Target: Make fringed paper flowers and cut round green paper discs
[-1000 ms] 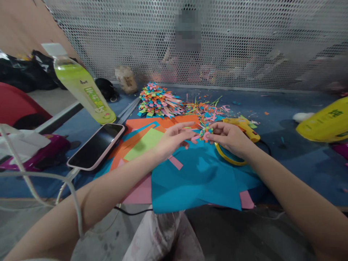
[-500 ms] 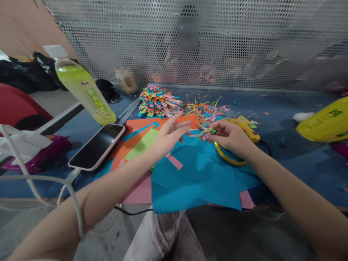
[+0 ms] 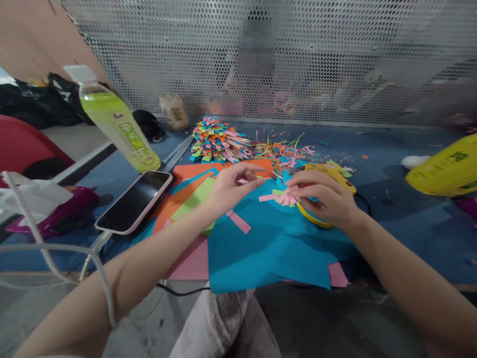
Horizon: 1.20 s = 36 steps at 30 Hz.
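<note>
Between the fingertips of my right hand [image 3: 326, 196] is a small fringed paper piece [image 3: 286, 197] in pink, green and blue. A pink strip sticks out from its left side. My left hand [image 3: 236, 185] hovers just to the left, fingers curved with a gap between thumb and fingers, holding nothing. Blue paper sheets [image 3: 261, 253] lie below both hands, with a loose pink paper strip [image 3: 239, 222] on them. Behind the hands stands a cone of layered, multicoloured paper fringe [image 3: 214, 141]. A yellow tool [image 3: 330, 176], partly covered by my right hand, lies behind it.
Paper scraps [image 3: 279, 149] are heaped at the back before a perforated metal panel [image 3: 316, 59]. Leftward are a phone [image 3: 134, 201] on a cable, a green drink bottle [image 3: 115, 124] and a tissue pack [image 3: 55, 204]. A yellow bottle [image 3: 447, 166] stands at the right.
My right hand has turned the fringed paper piece, so its pink side now shows, and brought it slightly nearer. My left hand has dropped a little and its fingers have curled inward.
</note>
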Motion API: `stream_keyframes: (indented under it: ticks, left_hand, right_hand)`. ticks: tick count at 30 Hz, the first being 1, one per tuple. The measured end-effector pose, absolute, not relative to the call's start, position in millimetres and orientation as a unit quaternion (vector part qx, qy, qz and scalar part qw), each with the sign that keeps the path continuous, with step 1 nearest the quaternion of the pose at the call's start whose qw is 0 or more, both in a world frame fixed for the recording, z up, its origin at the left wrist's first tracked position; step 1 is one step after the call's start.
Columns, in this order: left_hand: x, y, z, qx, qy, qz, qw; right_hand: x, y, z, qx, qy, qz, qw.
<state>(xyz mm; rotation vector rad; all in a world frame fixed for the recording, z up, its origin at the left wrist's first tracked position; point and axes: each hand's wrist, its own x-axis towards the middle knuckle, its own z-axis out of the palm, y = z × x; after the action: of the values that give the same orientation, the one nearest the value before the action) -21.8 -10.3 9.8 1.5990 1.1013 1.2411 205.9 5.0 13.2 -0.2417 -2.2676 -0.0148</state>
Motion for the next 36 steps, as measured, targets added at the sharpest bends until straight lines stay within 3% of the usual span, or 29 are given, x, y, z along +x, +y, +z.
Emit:
stream_keyframes:
  ticks: [4,12,30,34,36]
  left_hand:
    - [-19.9,-13.2,7.7,0.644,0.429,0.43,0.465]
    - [-17.4,-20.0,6.5,0.681,0.398,0.392,0.473]
    - [-15.1,-21.2,8.2,0.657,0.415,0.372,0.508]
    - [-14.1,-17.1,6.4,0.59,0.437,0.435,0.521]
    - [-15.5,-12.4,5.1,0.539,0.443,0.503,0.509]
  right_hand:
    - [209.2,5.2,12.0,-0.111,-0.913,-0.017,0.393]
    - [205.9,-3.0,13.7,-0.261,-0.88,0.178,0.354]
    - [203.5,2.2,9.2,-0.236,-0.895,0.157,0.345]
    - [202.6,5.0,6.2,-0.21,-0.889,0.149,0.379]
    - [200.3,6.7,4.5,-0.248,-0.856,0.204,0.404]
